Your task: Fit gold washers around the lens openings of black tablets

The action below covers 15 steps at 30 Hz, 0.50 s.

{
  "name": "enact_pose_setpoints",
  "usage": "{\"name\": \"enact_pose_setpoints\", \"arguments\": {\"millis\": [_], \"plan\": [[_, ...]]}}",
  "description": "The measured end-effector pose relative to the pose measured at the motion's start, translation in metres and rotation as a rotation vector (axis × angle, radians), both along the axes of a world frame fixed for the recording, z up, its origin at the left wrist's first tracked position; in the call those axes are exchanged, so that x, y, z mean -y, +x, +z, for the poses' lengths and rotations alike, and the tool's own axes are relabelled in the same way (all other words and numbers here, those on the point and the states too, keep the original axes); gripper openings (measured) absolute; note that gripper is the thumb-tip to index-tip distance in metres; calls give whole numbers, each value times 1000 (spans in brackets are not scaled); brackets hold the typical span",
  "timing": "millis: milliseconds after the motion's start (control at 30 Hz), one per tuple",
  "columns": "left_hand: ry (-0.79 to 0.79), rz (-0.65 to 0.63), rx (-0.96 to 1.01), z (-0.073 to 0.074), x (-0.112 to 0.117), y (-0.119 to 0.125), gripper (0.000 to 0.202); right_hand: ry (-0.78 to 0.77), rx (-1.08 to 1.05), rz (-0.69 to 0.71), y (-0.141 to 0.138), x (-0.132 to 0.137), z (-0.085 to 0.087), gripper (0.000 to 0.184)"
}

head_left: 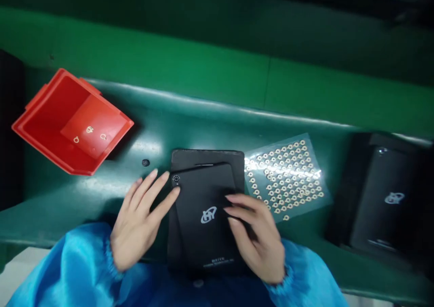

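A black tablet (196, 234) with a white HY logo lies back side up, slightly turned, on a flat black pad (208, 155). Its round camera lens shows at the top left corner. My left hand (139, 216) has its fingers stretched out, the tips at the tablet's upper left edge by the lens. On the other side my right hand (256, 234) rests over the tablet's right edge, fingers apart and slightly bent, with nothing seen between them. A clear sheet of small ring-shaped stickers (288, 176) lies to the right of the pad.
To the left stands a red bin (44, 130) with a few small rings in it. A small black round piece (145, 162) lies between bin and pad. At the far right another black tablet (379, 203) lies on a dark stack. Green matting (190, 117) covers the bench.
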<state>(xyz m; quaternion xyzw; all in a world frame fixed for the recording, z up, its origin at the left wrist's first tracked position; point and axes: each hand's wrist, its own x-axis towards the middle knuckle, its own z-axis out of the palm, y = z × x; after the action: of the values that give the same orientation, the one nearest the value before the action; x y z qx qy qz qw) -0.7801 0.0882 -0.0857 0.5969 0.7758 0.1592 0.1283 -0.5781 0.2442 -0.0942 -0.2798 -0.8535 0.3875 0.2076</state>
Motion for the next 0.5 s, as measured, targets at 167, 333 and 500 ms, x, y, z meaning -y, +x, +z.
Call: {"name": "enact_pose_setpoints", "arguments": {"millis": [167,333,500], "plan": [[-233,453,956,29,57,42,52,-406,342,-163,82,28,10,40],[-279,748,1271,22,74,61,52,-881,259,-219,88,34,10,44],[-214,538,893,-5,69,69,48,-1093,19,-510,51,45,20,50]]}}
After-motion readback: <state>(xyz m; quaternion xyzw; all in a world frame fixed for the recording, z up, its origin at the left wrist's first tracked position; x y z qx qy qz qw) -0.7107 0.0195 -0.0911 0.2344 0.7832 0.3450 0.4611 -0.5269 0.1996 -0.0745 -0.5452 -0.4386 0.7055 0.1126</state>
